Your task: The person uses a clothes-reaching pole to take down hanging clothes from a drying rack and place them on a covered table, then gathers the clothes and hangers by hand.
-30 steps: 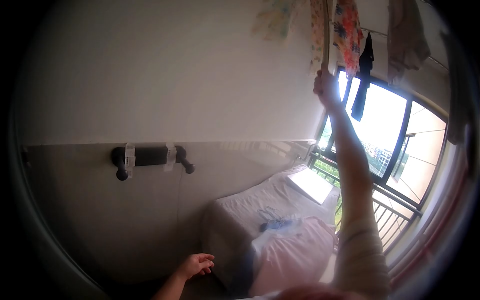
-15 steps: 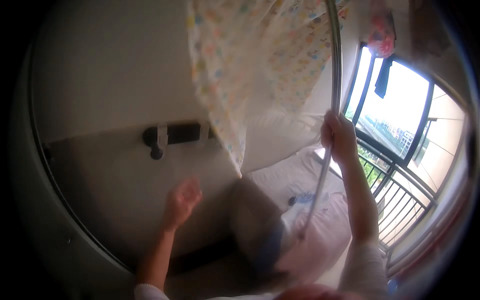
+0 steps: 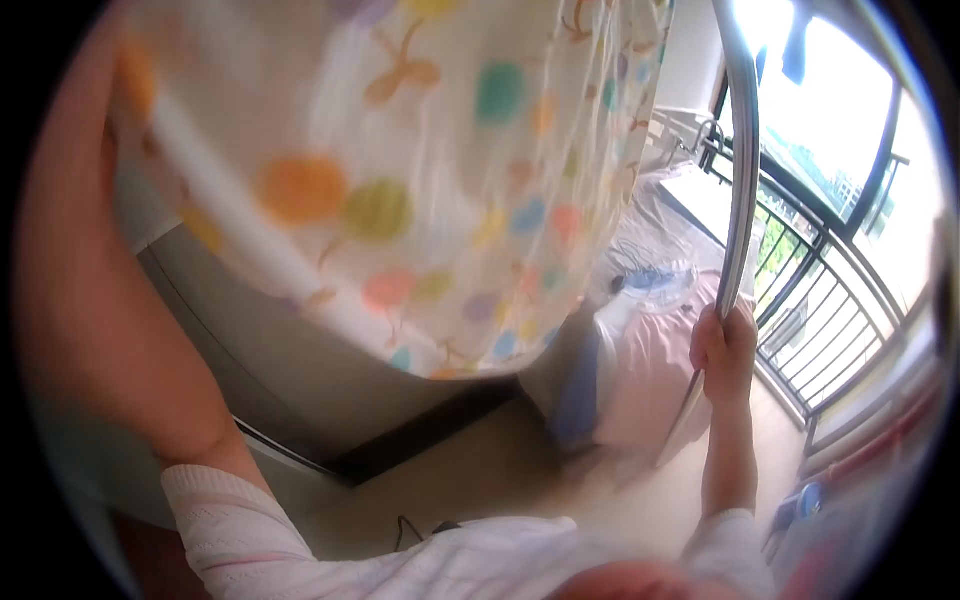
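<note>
One of your two hands shows in the head view: the right hand (image 3: 728, 340), its fingers wrapped around a metal pole (image 3: 741, 180). The pole slants up past the window (image 3: 820, 110), its top cut off by the frame; its lower end thins into a blur above the floor (image 3: 510, 470). Your left arm (image 3: 140, 320) rises along the left side, but the left hand is out of sight, so you cannot tell whether its fingers are spread or pinching anything. A dotted cloth (image 3: 440, 200) hangs large and close between that arm and the pole; its upper part is cut off, hiding what bears it. Behind, a pink fabric (image 3: 650, 380) drapes low, partly lost in blur, and the blue item (image 3: 655, 280) above it is too smeared to name. Glare washes out much of the window.
</note>
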Demonstrator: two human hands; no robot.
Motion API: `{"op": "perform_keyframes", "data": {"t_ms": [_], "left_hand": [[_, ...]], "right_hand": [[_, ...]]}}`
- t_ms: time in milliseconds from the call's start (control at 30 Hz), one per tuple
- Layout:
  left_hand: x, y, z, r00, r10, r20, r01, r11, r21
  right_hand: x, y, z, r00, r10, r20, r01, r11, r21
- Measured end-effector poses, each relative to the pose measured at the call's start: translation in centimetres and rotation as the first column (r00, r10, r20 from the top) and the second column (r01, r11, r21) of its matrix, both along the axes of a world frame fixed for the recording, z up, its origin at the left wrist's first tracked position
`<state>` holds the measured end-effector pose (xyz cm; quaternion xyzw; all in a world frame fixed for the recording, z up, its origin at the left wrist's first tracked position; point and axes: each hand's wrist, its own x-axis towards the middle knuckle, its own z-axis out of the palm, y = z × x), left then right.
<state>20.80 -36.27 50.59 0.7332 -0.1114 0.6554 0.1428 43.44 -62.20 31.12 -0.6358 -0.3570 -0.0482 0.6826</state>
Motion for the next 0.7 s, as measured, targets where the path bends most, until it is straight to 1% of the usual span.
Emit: {"op": "perform_keyframes", "data": {"t_ms": [33, 167, 200, 267, 300, 367, 433, 467, 533, 600, 700], "left_hand": [[0.8, -0.8, 0.4, 0.998, -0.030, -0.063, 0.029, 0.999, -0.022], [3.9, -3.9, 1.1, 0.959, -0.149, -0.241, 0.131, 0.987, -0.087], [4.4, -4.7, 1.2, 0.945, -0.175, -0.277, 0.151, 0.983, -0.109], [5.6, -6.4, 1.3, 0.913, -0.223, -0.341, 0.177, 0.971, -0.162], [6.5, -6.7, 1.1, 0.889, -0.279, -0.362, 0.212, 0.953, -0.215], [7.8, -7.2, 0.9, 0.821, -0.416, -0.392, 0.301, 0.898, -0.322], [9.1, -8.3, 0.9, 0.746, -0.530, -0.403, 0.413, 0.843, -0.343], [10.0, -9.2, 0.3, 0.719, -0.564, -0.405, 0.470, 0.825, -0.315], [12.1, -11.2, -0.9, 0.609, -0.694, -0.384, 0.582, 0.720, -0.379], [13.2, -14.8, -2.3, 0.496, -0.794, -0.353, 0.649, 0.608, -0.456], [15.6, -20.1, -4.1, 0.296, -0.922, -0.250, 0.677, 0.387, -0.626]], "right_hand": [[0.6, -1.3, -0.2, 1.000, -0.008, -0.021, 0.008, 1.000, -0.028], [0.3, -6.5, 0.6, 0.985, -0.139, -0.102, 0.125, 0.983, -0.131], [0.4, -8.1, 0.5, 0.989, -0.116, -0.087, 0.102, 0.983, -0.155], [0.1, -11.0, 0.5, 0.985, -0.135, -0.109, 0.118, 0.982, -0.146], [0.7, -12.9, 0.2, 0.990, -0.108, -0.089, 0.094, 0.984, -0.153], [0.5, -15.5, 0.1, 0.979, -0.176, -0.101, 0.156, 0.972, -0.179], [0.2, -18.4, -0.1, 0.971, -0.208, -0.119, 0.186, 0.967, -0.174], [-0.1, -19.7, -0.1, 0.965, -0.230, -0.126, 0.204, 0.960, -0.191], [-0.6, -22.8, -0.3, 0.944, -0.283, -0.172, 0.240, 0.943, -0.232], [-1.4, -26.9, -2.1, 0.913, -0.361, -0.188, 0.315, 0.919, -0.237], [-3.0, -33.4, -5.0, 0.879, -0.418, -0.232, 0.373, 0.903, -0.214]]}}
